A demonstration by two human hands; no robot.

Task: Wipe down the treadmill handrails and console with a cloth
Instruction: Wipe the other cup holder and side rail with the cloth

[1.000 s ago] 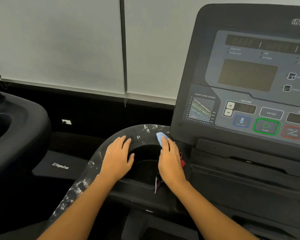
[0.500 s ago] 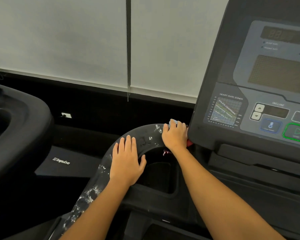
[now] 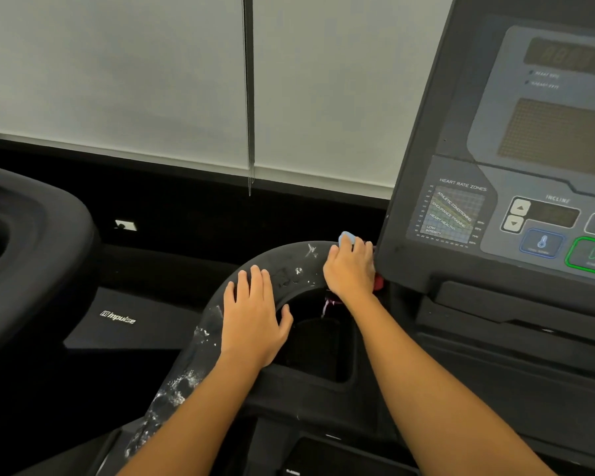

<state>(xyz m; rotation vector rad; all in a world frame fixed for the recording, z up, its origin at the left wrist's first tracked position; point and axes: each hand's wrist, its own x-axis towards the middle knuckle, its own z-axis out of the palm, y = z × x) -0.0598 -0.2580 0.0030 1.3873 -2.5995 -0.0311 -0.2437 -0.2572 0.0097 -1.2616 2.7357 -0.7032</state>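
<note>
Left hand (image 3: 253,321) lies flat, fingers straight, on the curved, white-flecked rail (image 3: 289,269); at 2 o'clock, right hand (image 3: 349,269) grips a blue cloth (image 3: 346,238) in curled fingers.

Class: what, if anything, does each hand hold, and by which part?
The right hand holds a cloth against the handrail, its middle bunched under curled fingers, a blue end poking past them. The left hand holds nothing, resting flat on the handrail.

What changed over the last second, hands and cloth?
The right hand, gripping the blue cloth, slid forward along the handrail from the cup holder edge to the console lower-left corner. Nothing was picked up or let go. The left hand stays flat on the rail's curve, and the white smears remain.
</note>
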